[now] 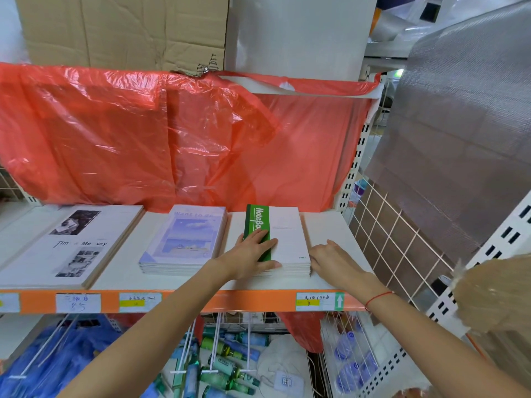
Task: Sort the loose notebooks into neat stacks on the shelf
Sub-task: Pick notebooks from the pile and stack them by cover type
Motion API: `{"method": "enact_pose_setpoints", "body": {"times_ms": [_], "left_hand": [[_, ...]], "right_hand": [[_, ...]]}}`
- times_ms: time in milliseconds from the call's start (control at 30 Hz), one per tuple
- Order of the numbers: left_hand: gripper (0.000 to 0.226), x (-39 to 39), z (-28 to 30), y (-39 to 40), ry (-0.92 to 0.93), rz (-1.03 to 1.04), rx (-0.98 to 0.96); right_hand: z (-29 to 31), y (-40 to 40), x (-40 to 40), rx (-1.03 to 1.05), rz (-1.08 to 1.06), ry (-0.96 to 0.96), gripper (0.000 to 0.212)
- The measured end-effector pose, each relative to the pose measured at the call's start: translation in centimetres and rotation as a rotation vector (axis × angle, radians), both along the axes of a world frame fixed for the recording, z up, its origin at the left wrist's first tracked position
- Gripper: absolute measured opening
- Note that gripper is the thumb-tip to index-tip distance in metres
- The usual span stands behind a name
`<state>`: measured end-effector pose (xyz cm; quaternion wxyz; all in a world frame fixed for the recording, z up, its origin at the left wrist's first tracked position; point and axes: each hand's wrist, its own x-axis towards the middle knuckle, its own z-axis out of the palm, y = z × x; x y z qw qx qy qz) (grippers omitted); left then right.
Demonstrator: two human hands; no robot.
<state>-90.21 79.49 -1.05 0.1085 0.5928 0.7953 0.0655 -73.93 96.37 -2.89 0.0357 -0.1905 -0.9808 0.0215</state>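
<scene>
Pressing down on a stack of white notebooks with a green spine band, a person's left hand lies flat with fingers straight and spread across the top cover, hiding the end of the white lettering on the band. The stack sits at the right of a white shelf board, near its front edge. The right hand rests against the stack's right front corner, fingers bent toward the page edges; whether they pinch anything cannot be told. A thin red string circles the right wrist. Just left stands a stack of pale blue notebooks with a sky picture, and farther left a stack of large white notebooks with black-and-white photos, cut off by the frame's edge. A crumpled sheet of red translucent plastic hangs behind, veiling the shelf's back. Handwritten price labels on the orange shelf rail are too faint to read.
</scene>
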Motion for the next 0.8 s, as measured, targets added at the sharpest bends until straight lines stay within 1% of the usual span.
{"method": "enact_pose_setpoints", "body": {"times_ms": [133, 300, 433, 533, 567, 700, 800], "left_hand": [[0.07, 0.1, 0.0, 0.0, 0.011, -0.001, -0.004], [0.069, 0.1, 0.1, -0.1, 0.033, 0.001, -0.008], [0.071, 0.2, 0.3, -0.1, 0.041, 0.009, -0.019], [0.071, 0.4, 0.5, -0.3, 0.066, 0.02, -0.023], [0.072, 0.5, 0.6, -0.4, 0.07, 0.025, -0.017], [0.08, 0.5, 1.1, -0.9, 0.1, 0.066, 0.031], [0.095, 0.4, 1.7, -2.5, 0.155, 0.127, 0.151]], "right_hand": [[0.7, -0.5, 0.3, 0.012, 0.018, 0.012, 0.02], [1.2, -0.4, 0.7, -0.028, -0.001, 0.001, 0.022], [2.4, -0.6, 1.3, -0.049, -0.04, -0.003, 0.034], [2.8, -0.2, 2.1, -0.072, -0.083, 0.014, 0.025], [3.0, -0.1, 2.3, -0.069, -0.092, 0.005, 0.026], [4.1, -0.4, 2.6, -0.041, -0.054, 0.021, 0.031], [5.3, -1.1, 1.9, -0.046, 0.015, 0.103, 0.03]]}}
